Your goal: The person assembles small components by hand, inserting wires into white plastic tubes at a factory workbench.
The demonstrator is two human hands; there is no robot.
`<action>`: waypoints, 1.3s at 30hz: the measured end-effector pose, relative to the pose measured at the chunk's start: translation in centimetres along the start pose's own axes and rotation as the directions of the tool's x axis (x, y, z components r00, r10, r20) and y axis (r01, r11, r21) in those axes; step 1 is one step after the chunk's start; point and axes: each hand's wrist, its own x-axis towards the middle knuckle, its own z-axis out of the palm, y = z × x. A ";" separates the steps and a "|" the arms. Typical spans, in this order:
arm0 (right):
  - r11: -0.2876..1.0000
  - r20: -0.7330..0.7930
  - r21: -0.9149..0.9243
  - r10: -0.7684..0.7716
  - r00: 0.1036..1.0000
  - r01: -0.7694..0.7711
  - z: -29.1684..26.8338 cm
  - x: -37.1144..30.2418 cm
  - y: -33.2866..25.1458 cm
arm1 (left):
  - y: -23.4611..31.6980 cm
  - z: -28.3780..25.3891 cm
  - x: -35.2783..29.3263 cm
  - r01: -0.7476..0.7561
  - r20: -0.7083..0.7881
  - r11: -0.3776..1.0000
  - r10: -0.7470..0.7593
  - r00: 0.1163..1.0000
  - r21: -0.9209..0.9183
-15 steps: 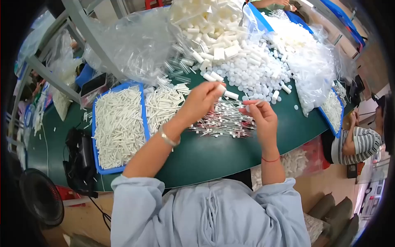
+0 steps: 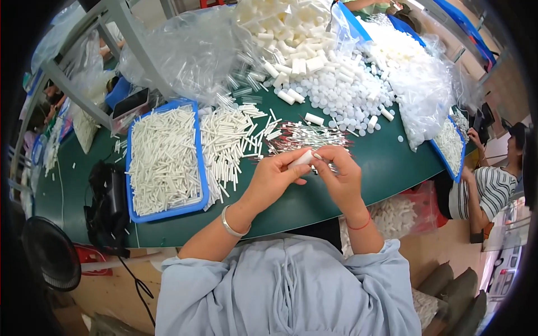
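Note:
My left hand (image 2: 276,175) is closed round a short white cylinder (image 2: 303,159), held tilted above the table's near part. Right at the cylinder's end, the thumb and fingers of my right hand (image 2: 341,175) are pinched together; whatever small thing they hold is mostly hidden. Just beyond both hands lies a heap of thin wire-like pieces (image 2: 305,136) with white and red ends. One more white cylinder (image 2: 314,119) rests at that heap's far edge. A pile of round translucent white discs (image 2: 342,103) spreads farther back.
Thin white tubes fill a blue tray (image 2: 203,168) at left, with loose tubes (image 2: 224,134) beside it. Clear bags (image 2: 179,61), a bag of thick white cylinders (image 2: 286,28) and a metal frame (image 2: 134,45) stand behind. A co-worker (image 2: 487,185) sits at right, a black fan (image 2: 51,253) lower left.
My hands, apart before, have come together nearer to me. The left has brought the white cylinder down from the far side, and the right has moved left to its end.

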 end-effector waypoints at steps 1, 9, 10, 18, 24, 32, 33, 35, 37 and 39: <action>1.000 0.003 0.000 -0.001 1.000 0.001 0.0 -0.2 -0.1 | 0.1 -0.1 -0.1 -0.001 -0.002 1.000 0.001 1.000 -0.002; 0.994 0.256 -0.028 -0.097 0.962 0.108 -0.1 -1.0 -0.3 | -0.7 -2.5 -1.3 0.328 0.110 0.891 -0.309 0.945 -0.313; 0.994 0.260 -0.024 -0.097 0.961 0.107 -0.1 -0.8 -0.3 | -0.9 -2.6 -1.5 0.247 0.082 0.954 -0.236 0.968 -0.171; 0.894 0.507 -0.319 -0.118 0.854 0.313 0.1 1.2 -0.2 | -0.8 -3.2 -1.4 0.074 0.009 0.978 -0.077 0.997 0.196; 0.971 0.603 -0.135 -0.078 0.794 0.198 1.0 2.6 -2.2 | -0.6 -3.4 -0.3 0.092 -0.003 0.966 -0.094 0.996 0.240; 0.974 0.509 -0.168 -0.046 0.860 0.151 0.4 3.3 1.1 | 0.8 -3.5 3.3 0.190 0.093 0.981 -0.193 0.977 0.043; 0.965 0.495 -0.184 -0.075 0.866 0.188 0.1 3.7 1.4 | 1.0 -3.4 3.7 0.198 0.098 0.980 -0.201 0.975 0.033; 0.955 0.447 -0.174 -0.142 0.883 0.241 -0.2 3.9 2.1 | 1.3 -3.0 4.4 0.227 0.116 0.974 -0.226 0.967 0.000; 0.952 0.439 -0.171 -0.156 0.885 0.253 0.0 3.9 2.9 | 1.5 -3.0 5.0 0.270 0.136 0.963 -0.268 0.954 0.000; 0.957 0.440 -0.139 -0.169 0.882 0.253 0.2 4.1 3.1 | 1.5 -3.4 5.4 0.316 0.158 0.949 -0.308 0.938 -0.027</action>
